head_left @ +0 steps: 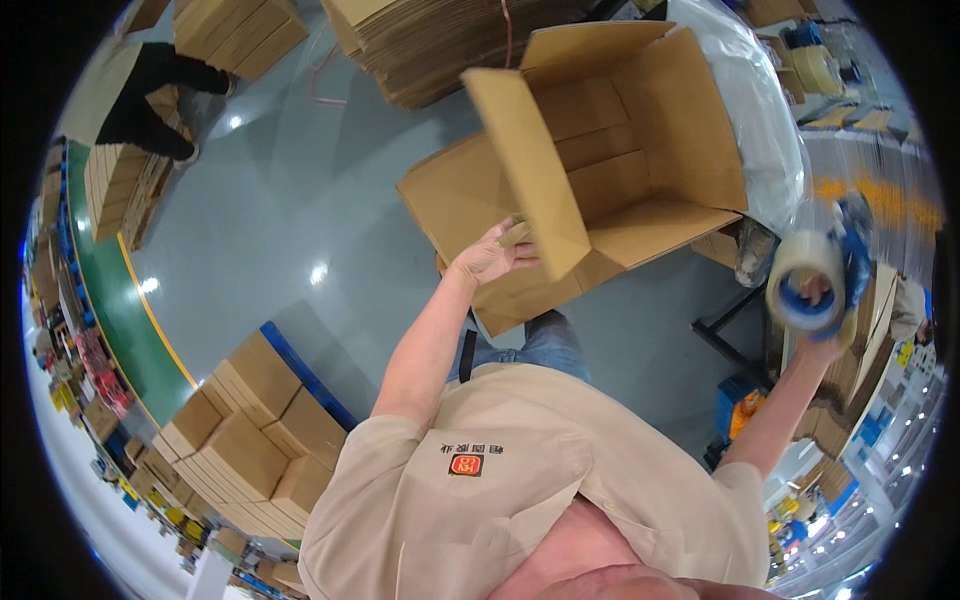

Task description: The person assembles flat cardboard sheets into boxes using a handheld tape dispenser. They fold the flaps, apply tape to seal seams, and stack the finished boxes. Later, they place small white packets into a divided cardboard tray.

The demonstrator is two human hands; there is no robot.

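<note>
Across most of the view, a smooth, glossy grey floor [300, 220] is being lit by ceiling lamps, w/ small bright spots being thrown back. At lower left, brown blocky cartons [245, 430] are being carried in tight tiers beside a blue edge. At the top, flattened cardbd sheets [430, 60] are being kept in a thick pile, rough edges being shown. Next in size, a big open box [690, 120] is being seen in front of the torso, just right of ctr: plain tan cardbd, matte, squarish, its creased inside being exposed and its flaps being spread. Along its right side, crinkly clear plastic film [765, 110] is being bunched, w/ glare. One stiff rectangular flap [530, 170] is being held up at a slant across the box's mouth, slightly blurred. The L hand [495, 252] is being kept half open at the flap's lower left edge, fingers bent; whether the flap is being gripped can't be told. At far right, well apart from the L hand, a blue tape dispenser [856, 255] is being held in the closed R hand [825, 345], w/ a wide, glossy, ring-shaped tape roll [783, 285], pale & translucent, being carried on it.
</note>
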